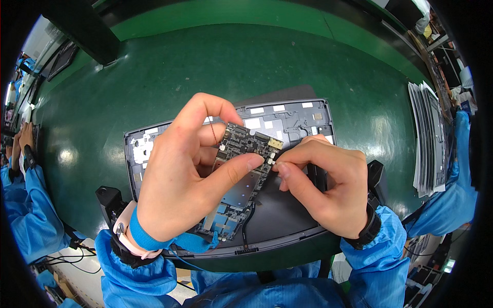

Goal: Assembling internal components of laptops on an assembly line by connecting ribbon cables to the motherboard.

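My left hand [179,164] grips a dark circuit board [246,187], its thumb pressed on the face near the right edge and its fingers curled behind. The board is tilted above a grey device housing [287,205], and a cream connector [275,143] sits at its upper right corner. My right hand [328,182] is closed in a pinch at the board's right edge, beside small white connectors. Whatever lies between its fingertips is too small to make out. A black cable [246,226] runs below the board inside the housing. A blue strap [149,236] circles my left wrist.
The housing lies on a green work surface [179,72], with a dark flat sheet [280,94] behind it. A stack of thin grey panels [429,141] stands at the right. Dark posts flank the housing near my wrists. Other people's blue sleeves [36,205] show at both sides.
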Tool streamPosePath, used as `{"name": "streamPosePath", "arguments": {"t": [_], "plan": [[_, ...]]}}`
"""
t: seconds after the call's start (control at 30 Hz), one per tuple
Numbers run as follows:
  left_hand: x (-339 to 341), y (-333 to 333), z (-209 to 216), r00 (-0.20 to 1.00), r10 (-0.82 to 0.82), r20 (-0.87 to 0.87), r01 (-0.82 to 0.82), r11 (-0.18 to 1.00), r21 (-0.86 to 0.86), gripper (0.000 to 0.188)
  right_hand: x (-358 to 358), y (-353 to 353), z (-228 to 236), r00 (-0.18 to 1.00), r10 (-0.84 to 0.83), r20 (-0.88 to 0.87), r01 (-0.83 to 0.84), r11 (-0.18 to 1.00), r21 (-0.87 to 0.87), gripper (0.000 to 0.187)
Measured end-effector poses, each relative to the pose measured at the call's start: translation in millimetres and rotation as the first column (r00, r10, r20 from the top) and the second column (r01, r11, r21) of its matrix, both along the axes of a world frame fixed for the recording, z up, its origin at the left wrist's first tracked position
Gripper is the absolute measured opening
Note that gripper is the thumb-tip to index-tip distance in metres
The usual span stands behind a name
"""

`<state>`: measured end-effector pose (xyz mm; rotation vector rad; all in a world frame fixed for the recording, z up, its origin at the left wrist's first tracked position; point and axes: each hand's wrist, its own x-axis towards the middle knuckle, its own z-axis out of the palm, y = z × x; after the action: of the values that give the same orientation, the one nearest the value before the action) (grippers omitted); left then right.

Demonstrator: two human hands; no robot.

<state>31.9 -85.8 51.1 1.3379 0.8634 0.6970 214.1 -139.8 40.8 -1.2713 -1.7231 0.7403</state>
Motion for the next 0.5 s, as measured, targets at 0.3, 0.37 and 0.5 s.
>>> {"name": "streamPosePath", "arguments": {"t": [0.3, 0.37, 0.5], "plan": [[-0.1, -0.6, 0.0, 1.000, 0.008, 0.019, -0.007, 1.000, -0.025, 0.037, -0.4, 0.0, -2.4, 1.000, 0.002, -0.031, -0.003, 1.000, -0.003, 0.004], [0.5, 0.0, 1.3, 0.999, -0.033, 0.036, 0.034, 0.999, -0.033, 0.037, 1.3, -0.8, 1.1, 1.000, -0.004, -0.001, 0.004, 1.000, 0.007, 0.003], [-1.3, -0.2, -0.1, 1.000, -0.012, 0.025, 0.012, 0.999, -0.032, 0.038, -0.8, -0.3, -2.7, 1.000, -0.001, -0.030, 0.001, 1.000, 0.008, 0.003]]}}
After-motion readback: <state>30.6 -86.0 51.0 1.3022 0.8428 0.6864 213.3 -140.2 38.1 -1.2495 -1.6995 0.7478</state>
